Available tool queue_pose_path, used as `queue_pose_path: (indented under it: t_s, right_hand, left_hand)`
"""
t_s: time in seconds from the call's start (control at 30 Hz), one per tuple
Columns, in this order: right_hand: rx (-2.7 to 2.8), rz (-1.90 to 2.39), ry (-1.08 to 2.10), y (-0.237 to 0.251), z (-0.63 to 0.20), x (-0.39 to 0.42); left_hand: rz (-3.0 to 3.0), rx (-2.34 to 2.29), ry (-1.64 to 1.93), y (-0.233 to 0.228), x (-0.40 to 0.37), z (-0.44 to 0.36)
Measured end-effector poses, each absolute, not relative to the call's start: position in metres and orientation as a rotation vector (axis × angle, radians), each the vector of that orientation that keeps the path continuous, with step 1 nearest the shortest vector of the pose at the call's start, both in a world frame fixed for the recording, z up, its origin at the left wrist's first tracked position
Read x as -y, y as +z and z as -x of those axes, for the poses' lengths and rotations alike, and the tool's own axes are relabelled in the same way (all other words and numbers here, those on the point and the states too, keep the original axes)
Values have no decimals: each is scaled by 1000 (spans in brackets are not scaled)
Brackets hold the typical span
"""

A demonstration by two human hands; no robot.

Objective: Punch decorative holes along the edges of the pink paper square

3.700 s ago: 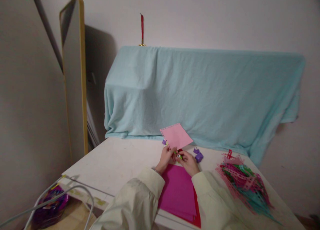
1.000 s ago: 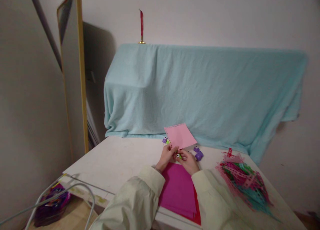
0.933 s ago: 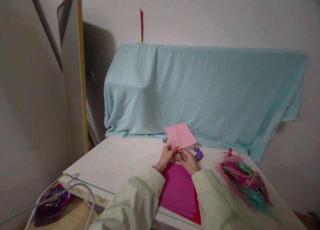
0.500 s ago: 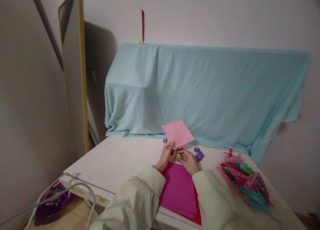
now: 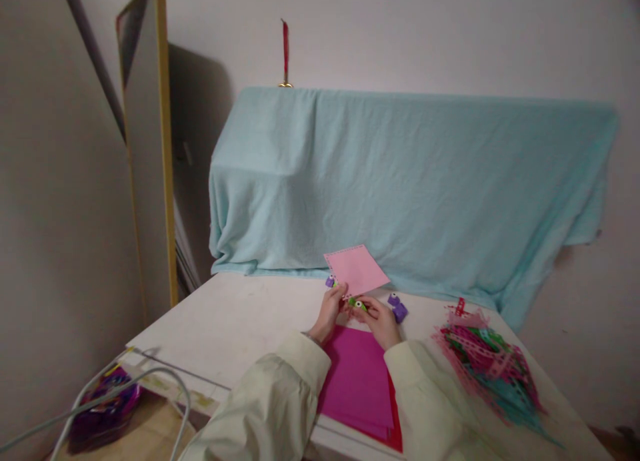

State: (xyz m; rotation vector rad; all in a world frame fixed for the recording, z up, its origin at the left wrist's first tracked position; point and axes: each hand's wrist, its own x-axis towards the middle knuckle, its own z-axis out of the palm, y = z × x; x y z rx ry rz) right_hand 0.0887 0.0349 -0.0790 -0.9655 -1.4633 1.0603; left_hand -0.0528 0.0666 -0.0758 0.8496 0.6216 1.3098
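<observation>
My left hand (image 5: 330, 312) pinches the near corner of a pink sheet of paper (image 5: 358, 269), raised over the table with small punched marks along its far and left edges. My right hand (image 5: 376, 319) is closed on a small green craft punch (image 5: 358, 305) with a round white-and-black spot, at the sheet's near edge. Whether paper sits in the punch is too small to tell. Below both hands lies a stack of magenta paper (image 5: 357, 381), red sheets (image 5: 396, 417) showing beneath it. Right of my right hand rests a purple craft punch (image 5: 399, 311).
Another small purple piece (image 5: 330, 281) lies behind my left hand. A heap of colourful perforated strips (image 5: 493, 361) covers the table's right side. A light-blue cloth (image 5: 400, 181) hangs at the back. Grey cables (image 5: 170, 373) loop at the front left, near a mirror (image 5: 150, 154).
My right hand has shifted slightly up with the green punch, which has turned and now sits closer to the sheet's near edge. The pink sheet has tipped slightly.
</observation>
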Motion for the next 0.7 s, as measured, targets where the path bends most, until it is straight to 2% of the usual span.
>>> queue_pose_path:
  t_s: [0.33, 0.7]
  right_hand:
    - [1047, 832, 1247, -64, -93, -32]
    - [1039, 782, 1395, -61, -91, -29]
  left_hand:
    - [-1077, -670, 1367, -73, -66, 55]
    - [-1355, -784, 1502, -63, -58, 56]
